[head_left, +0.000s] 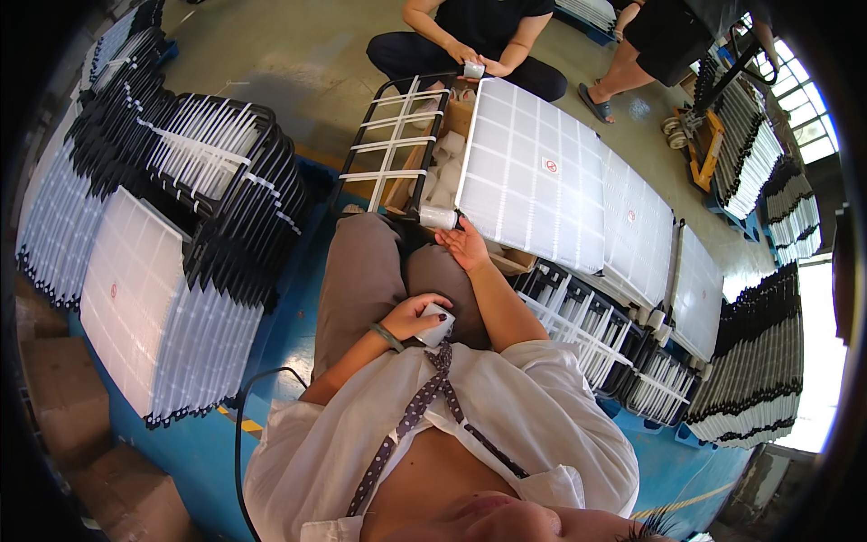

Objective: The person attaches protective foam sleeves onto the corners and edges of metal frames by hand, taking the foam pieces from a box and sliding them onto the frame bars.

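Observation:
My left hand (pixel 417 316) is closed around a short greyish-white roll-like piece (pixel 437 325), held in front of my shirt. My right hand (pixel 465 244) is palm up with its fingers stretched out, at the end of a white cylindrical piece (pixel 438 218) on the near corner of a black tubular frame (pixel 421 164). The frame has white straps across it. To its right a white panel (pixel 533 167) with pale bands lies on a stack. Between frame and panel, an open carton (pixel 459 116) holds several similar white pieces (pixel 442 172).
Opposite me a crouching co-worker's hands (pixel 486 67) hold a white piece at the far corner. Stacked black-and-white folded frames (pixel 217 154) stand left, more white panels (pixel 695 289) right. Brown boxes (pixel 63 397) are lower left. Another person stands by a pallet jack (pixel 709 149).

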`<state>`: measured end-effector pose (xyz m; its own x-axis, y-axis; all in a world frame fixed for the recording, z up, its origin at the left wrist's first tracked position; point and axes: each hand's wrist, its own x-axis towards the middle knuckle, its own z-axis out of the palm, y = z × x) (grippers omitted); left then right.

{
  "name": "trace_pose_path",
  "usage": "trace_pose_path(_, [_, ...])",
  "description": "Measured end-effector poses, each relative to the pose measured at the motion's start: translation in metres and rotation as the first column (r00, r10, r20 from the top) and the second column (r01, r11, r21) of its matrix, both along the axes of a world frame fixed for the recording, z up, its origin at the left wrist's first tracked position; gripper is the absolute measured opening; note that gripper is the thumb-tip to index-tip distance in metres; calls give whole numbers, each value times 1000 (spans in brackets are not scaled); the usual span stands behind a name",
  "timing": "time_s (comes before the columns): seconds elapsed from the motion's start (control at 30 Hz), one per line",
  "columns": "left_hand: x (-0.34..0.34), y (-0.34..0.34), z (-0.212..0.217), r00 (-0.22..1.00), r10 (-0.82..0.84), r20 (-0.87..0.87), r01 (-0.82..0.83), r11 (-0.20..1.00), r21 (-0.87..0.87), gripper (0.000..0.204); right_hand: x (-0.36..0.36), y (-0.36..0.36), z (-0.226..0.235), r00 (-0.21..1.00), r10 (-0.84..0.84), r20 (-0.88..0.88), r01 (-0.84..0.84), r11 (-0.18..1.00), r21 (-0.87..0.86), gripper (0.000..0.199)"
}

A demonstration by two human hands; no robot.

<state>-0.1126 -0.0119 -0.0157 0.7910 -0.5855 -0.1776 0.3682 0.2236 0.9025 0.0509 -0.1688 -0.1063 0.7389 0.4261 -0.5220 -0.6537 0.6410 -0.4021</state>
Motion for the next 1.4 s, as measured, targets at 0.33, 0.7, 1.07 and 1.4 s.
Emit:
trace_pose_path(0.33, [0,0,1,999,2,-38,-2,1000,-1,33,1,1,0,1000,1,-1,-1,1000,-14,43])
trace_pose_path(0.7, [-3,-1,1,998,27,55,-29,999,45,34,1,-1,-2,1000,-8,3,8,1000,11,44])
trace_pose_path(1.07, [-4,-1,4,1000,18,19,-19,999,36,34,1,-1,-5,1000,-24,5,23,999,37,46])
trace_pose_path(1.4, [-5,-1,2,1000,19,15,-19,999,33,34,-3,-1,-4,998,-33,51,32,999,8,38])
